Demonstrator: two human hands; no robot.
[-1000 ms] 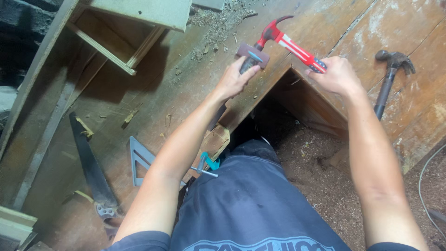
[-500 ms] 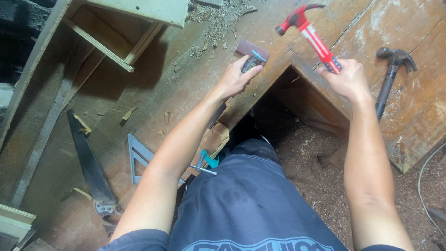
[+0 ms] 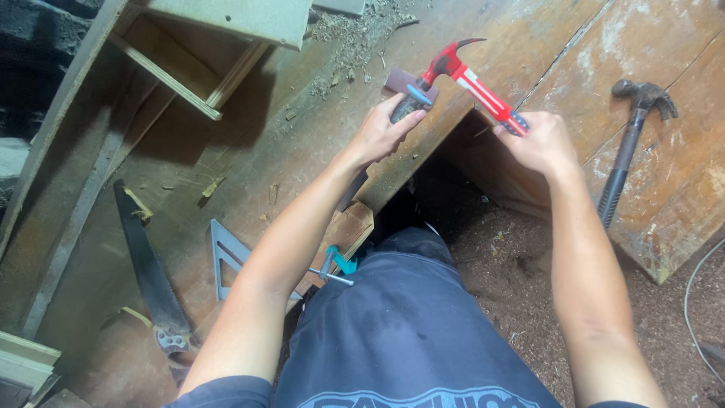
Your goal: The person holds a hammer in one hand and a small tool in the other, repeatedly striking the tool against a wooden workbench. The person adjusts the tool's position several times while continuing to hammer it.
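My left hand [image 3: 376, 134] is shut on a dark-handled chisel-like tool [image 3: 408, 105] with a blue ring, held against the edge of a wooden board [image 3: 317, 143]. A dark maroon block [image 3: 399, 79] sits at the tool's top end. My right hand [image 3: 540, 143] grips the lower handle of a red claw hammer [image 3: 474, 81]. The hammer's head is just above and to the right of the tool's top, close to the maroon block. Whether it touches is not clear.
A black hammer [image 3: 625, 155] lies on the boards at the right. A handsaw [image 3: 145, 268], a grey triangular square [image 3: 225, 255] and a teal clamp [image 3: 338, 264] lie at the lower left. A wooden frame [image 3: 189, 83] stands at the upper left. Sawdust covers the floor [image 3: 513, 272], with a cable [image 3: 691, 302] at right.
The red hammer rose up and to the right half a second ago, then came back down toward the tool's top. My left hand has kept its hold.
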